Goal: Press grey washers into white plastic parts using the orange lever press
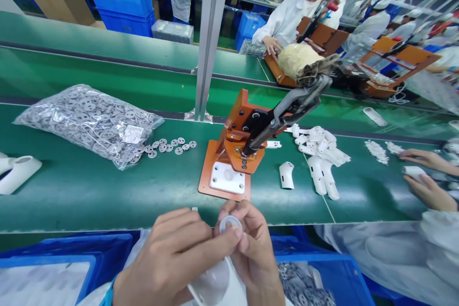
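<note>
At the front edge of the bench, both hands are closed on a white hollow plastic shell. The thumb of my left hand presses at a round, pale grey ring-like end, and its other fingers curl over the side. My right hand grips the part around that ring from the other side. Whether the ring is a separate disc I cannot tell. Just beyond my fingers stands an orange lever press with a white plate on its base.
A clear bag of grey discs lies at left, with several loose discs beside it. White shells and small white parts lie at right, near a co-worker's hands. Blue bins sit below the bench edge.
</note>
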`<action>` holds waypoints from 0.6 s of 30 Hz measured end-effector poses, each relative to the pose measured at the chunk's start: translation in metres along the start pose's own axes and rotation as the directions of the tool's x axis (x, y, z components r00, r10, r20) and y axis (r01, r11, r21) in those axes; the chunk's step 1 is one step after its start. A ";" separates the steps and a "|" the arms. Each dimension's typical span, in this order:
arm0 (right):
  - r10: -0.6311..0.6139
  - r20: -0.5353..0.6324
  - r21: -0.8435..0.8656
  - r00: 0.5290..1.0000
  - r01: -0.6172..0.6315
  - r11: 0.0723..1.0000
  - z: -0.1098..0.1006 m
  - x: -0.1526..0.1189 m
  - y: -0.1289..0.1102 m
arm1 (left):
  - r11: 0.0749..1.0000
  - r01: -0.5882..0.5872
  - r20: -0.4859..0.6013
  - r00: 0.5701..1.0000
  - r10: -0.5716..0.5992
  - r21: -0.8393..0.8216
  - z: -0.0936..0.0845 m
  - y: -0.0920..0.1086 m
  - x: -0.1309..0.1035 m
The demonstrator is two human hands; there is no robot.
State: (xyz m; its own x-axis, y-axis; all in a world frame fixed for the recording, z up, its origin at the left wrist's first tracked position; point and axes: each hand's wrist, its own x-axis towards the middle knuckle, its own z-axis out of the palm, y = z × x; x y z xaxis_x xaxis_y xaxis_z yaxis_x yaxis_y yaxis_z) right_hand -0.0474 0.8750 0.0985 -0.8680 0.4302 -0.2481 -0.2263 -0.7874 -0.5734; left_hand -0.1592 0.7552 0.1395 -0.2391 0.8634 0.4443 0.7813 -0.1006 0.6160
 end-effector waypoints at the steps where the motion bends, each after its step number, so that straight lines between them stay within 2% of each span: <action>1: 0.000 0.000 0.002 1.000 0.000 1.000 0.000 -0.001 0.001 | 1.000 -0.007 0.009 1.000 0.008 -0.001 0.000 0.000 0.000; 5: -0.008 0.004 0.031 1.000 0.007 0.999 0.001 -0.003 0.002 | 0.998 0.017 -0.003 1.000 -0.017 -0.063 0.003 0.002 -0.005; 8: -0.007 0.018 0.072 1.000 0.005 0.997 0.004 -0.003 -0.002 | 0.979 0.092 -0.024 0.995 -0.098 -0.182 0.009 0.004 -0.014; 10: 0.018 0.025 0.103 1.000 -0.020 0.995 0.007 -0.002 -0.006 | 0.969 0.156 -0.060 0.984 -0.170 -0.193 0.013 0.007 -0.021; 14: 0.077 0.035 0.136 0.996 -0.081 0.987 0.009 0.000 -0.010 | 0.911 0.380 -0.147 0.903 -0.403 -0.163 0.017 0.012 -0.026; 18: 0.066 0.069 0.149 0.995 -0.075 0.986 0.007 0.001 -0.008 | 0.855 0.431 -0.147 0.863 -0.484 -0.287 0.014 0.008 -0.023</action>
State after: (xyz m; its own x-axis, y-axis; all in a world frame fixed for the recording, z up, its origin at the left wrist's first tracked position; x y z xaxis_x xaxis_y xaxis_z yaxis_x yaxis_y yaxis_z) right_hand -0.0499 0.8782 0.1084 -0.9093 0.3460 -0.2311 -0.2234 -0.8745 -0.4304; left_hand -0.1390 0.7420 0.1253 -0.6692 0.7207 0.1810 0.3997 0.1439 0.9053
